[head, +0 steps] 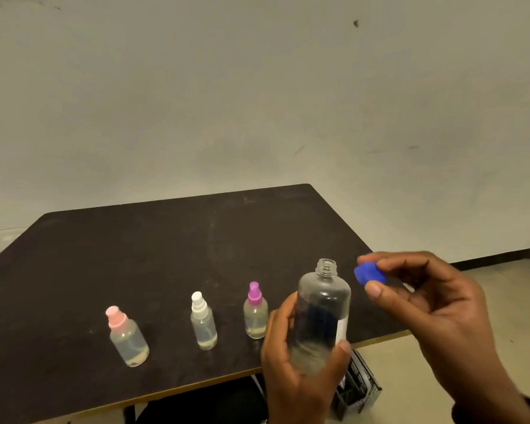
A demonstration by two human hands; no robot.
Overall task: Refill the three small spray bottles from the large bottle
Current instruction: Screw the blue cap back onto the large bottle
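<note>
My left hand (291,365) grips the large clear bottle (322,313) upright above the table's front right part; its threaded neck is uncapped. Just right of the neck, my right hand (435,304) pinches the blue cap (368,273) between thumb and fingers. Three small spray bottles stand in a row on the dark table (166,255): one with a pink cap (127,336) at the left, one with a white cap (203,321) in the middle, one with a purple cap (255,312) beside my left hand. Each holds a little clear liquid.
The table's front edge runs diagonally below the bottles, its right corner near my right hand. A black crate (360,387) sits on the floor under that edge. A plain wall stands behind the table.
</note>
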